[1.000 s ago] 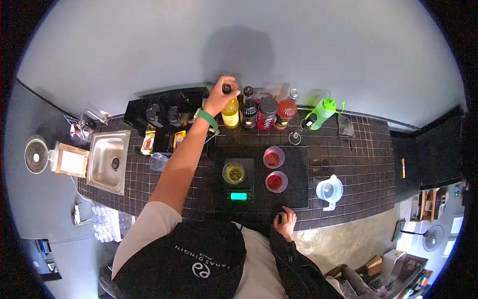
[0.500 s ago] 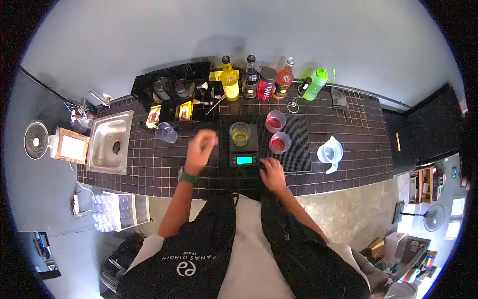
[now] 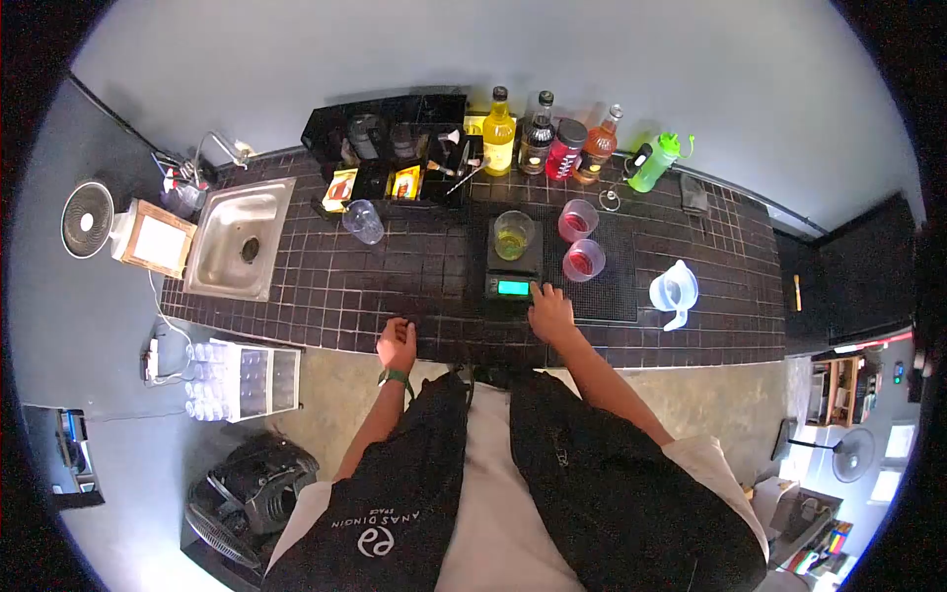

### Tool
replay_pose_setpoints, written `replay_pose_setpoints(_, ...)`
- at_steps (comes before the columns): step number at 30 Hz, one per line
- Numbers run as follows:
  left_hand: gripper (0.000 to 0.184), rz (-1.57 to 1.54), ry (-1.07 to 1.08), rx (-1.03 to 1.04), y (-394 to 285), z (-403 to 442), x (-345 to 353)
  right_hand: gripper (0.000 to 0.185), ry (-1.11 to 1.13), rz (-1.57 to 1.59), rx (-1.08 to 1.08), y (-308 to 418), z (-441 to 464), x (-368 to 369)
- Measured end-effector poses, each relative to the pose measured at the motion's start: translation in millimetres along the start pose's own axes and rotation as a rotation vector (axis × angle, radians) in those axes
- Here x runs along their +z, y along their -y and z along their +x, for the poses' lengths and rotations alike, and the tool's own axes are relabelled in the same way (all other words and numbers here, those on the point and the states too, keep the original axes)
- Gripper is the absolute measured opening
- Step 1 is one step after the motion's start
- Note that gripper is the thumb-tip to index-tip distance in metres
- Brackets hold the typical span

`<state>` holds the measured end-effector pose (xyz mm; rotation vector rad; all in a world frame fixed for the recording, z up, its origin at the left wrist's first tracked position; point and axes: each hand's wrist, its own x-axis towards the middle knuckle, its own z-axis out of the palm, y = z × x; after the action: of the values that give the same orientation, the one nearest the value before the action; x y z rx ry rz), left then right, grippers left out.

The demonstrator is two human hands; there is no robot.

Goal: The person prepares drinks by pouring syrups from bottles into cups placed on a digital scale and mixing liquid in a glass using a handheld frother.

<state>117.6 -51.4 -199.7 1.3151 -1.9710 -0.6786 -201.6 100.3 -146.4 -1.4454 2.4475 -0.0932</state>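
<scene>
My right hand (image 3: 550, 314) reaches to the front right corner of a black digital scale (image 3: 501, 287), an extended fingertip at the edge beside its lit green display. The other fingers are apart and hold nothing. On the scale stands a clear cup with yellow-green liquid (image 3: 512, 243). Two clear cups with red liquid (image 3: 578, 221) (image 3: 584, 260) stand on the black mat (image 3: 617, 296) to its right. My left hand (image 3: 397, 343), below a green watch strap, rests near the counter's front edge with fingers curled in and nothing visible in them.
Behind stand a yellow bottle (image 3: 499, 138), a dark bottle (image 3: 538, 138), a red jar (image 3: 566, 150), an amber bottle (image 3: 599, 148) and a green bottle (image 3: 653, 168). A clear pitcher (image 3: 675, 292) is right, an empty cup (image 3: 364, 223) and sink (image 3: 283, 202) left.
My left hand has dropped from beside the scale towards the counter's front edge. My right hand has stayed at the scale's front corner. The whole view has shifted, moving the counter items rightward.
</scene>
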Motion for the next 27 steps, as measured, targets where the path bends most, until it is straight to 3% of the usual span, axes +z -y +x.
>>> replay_pose_setpoints(3, 0.017, 0.071, -0.023, -0.089, -1.0, -0.8, 10.2, 0.055, 0.134, 0.059, 0.042, -8.5, 9.0, -14.5)
replay_pose_setpoints(6, 0.016, 0.05, -0.045, -0.024, 4.3, -4.4, 11.7, 0.048, -0.023, 0.289, -0.033, -29.7, -12.6, 7.8)
replay_pose_setpoints(8, 0.014, 0.004, -0.068, 0.059, 6.3, -3.9, 10.4, 0.051, -0.338, 0.443, -0.129, -51.2, -41.4, 53.2)
replay_pose_setpoints(9, 0.014, 0.006, -0.069, 0.054, 7.3, -4.8, 9.3, 0.051, -0.333, 0.442, -0.132, -47.9, -59.5, 60.6)
replay_pose_setpoints(11, 0.012, 0.006, -0.022, 0.059, 9.2, -5.8, 8.3, 0.055, -0.377, 0.153, -0.124, -38.4, -91.7, 70.4)
replay_pose_setpoints(24, 0.012, 0.071, -0.027, 0.088, 8.7, -4.7, 11.2, 0.053, -0.358, 0.32, -0.047, -32.8, -103.4, 71.0)
replay_pose_setpoints(27, 0.012, 0.091, -0.018, 0.073, 6.9, -3.6, 10.6, 0.037, -0.493, 0.357, -0.087, -34.6, -101.1, 62.8)
